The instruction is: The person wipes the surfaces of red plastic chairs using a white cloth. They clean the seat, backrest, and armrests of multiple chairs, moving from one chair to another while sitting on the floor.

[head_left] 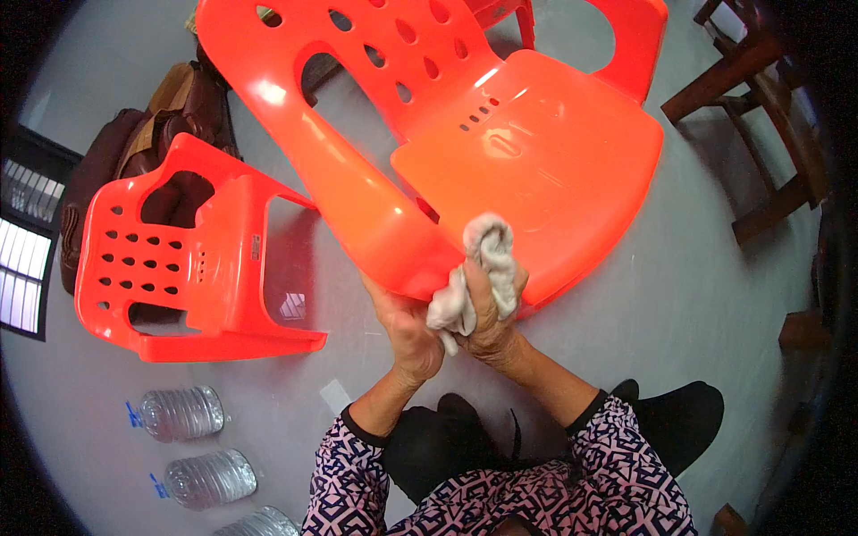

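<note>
A large orange-red plastic armchair [527,161] with drop-shaped holes in its backrest stands tilted in front of me. My left hand [411,338] is closed around the near end of its left armrest, with the fingers partly hidden behind the plastic. In my right hand [492,326] a crumpled white cloth [489,243] is bunched up, sticking out above the thumb. Part of the cloth also presses against the armrest beside my left hand. Both hands are close together at the chair's near corner.
A second red plastic armchair [232,259] stands to the left. Large clear water bottles [183,413] with blue caps lie on the grey floor at the lower left. Behind them is a brown leather sofa [183,98]. Dark wooden furniture [760,98] stands at the right.
</note>
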Motion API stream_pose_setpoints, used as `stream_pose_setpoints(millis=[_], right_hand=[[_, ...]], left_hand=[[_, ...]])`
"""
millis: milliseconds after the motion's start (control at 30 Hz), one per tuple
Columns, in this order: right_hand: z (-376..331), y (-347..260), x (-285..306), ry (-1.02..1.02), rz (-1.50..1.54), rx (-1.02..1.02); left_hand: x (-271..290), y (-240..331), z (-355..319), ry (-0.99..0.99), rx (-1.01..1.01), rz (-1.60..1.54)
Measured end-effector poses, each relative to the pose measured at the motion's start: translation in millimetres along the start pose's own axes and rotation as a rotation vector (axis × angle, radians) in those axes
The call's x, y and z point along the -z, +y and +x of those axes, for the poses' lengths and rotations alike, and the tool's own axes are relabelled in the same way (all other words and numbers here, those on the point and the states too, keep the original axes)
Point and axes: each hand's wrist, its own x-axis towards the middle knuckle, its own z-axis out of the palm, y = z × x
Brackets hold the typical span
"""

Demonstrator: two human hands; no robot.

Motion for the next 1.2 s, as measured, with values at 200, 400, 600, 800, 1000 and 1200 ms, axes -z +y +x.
stream_pose_setpoints(millis=[200,400,600,800,1000,1200], right_hand=[[-48,1,25,-0.168,-0.266,0.129],[-44,-2,39,-0.151,-0.241,0.108],[14,12,41,0.051,-0.32,0.013],[50,20,46,0.057,-0.285,0.006],[16,22,46,0.078,-0.323,0.038],[-17,40,50,0.139,-0.378,0.114]], left_hand=[[44,-27,13,-0.296,0.318,0.513],[23,-32,27,-0.403,0.01,0.344],[-40,-15,57,-0.331,0.115,0.22],[-82,2,86,-0.206,0.116,0.187],[-85,7,74,-0.201,0.031,0.241],[-57,-7,40,-0.126,0.159,0.274]])
